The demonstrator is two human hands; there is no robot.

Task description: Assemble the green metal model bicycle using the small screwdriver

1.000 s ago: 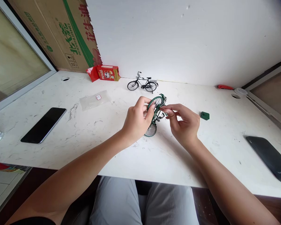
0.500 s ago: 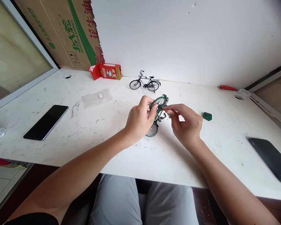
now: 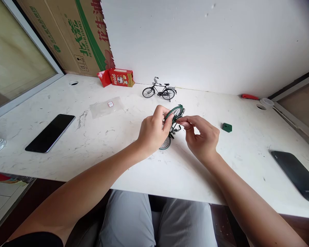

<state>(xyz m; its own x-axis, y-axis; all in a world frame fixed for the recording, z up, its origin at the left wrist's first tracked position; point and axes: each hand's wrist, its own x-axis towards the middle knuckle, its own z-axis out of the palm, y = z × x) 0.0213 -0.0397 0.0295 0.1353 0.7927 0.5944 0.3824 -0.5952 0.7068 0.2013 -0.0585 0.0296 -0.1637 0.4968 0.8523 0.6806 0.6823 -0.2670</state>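
A small green model bicycle (image 3: 165,143) is tilted up over the table, its wheels one above the other. My left hand (image 3: 155,129) is closed on it from the left, thumb and fingers near the upper wheel. From the right, my right hand (image 3: 202,136) pinches with thumb and forefinger at the middle of the bicycle, by the frame. Whatever lies between those fingertips is too small to make out. A flat green plastic piece (image 3: 227,127) rests on the table to the right of my right hand.
A black model bicycle (image 3: 159,90) stands at the back. Left of it are a red box (image 3: 121,78) and a clear plastic bag (image 3: 105,109). A phone (image 3: 50,133) lies at left, a black case (image 3: 296,175) at right. A red tool (image 3: 250,96) sits by the wall.
My right hand has moved slightly left, closer to the bicycle's frame. The bicycle's lower wheel has shifted a little to the left. My left hand keeps its hold.
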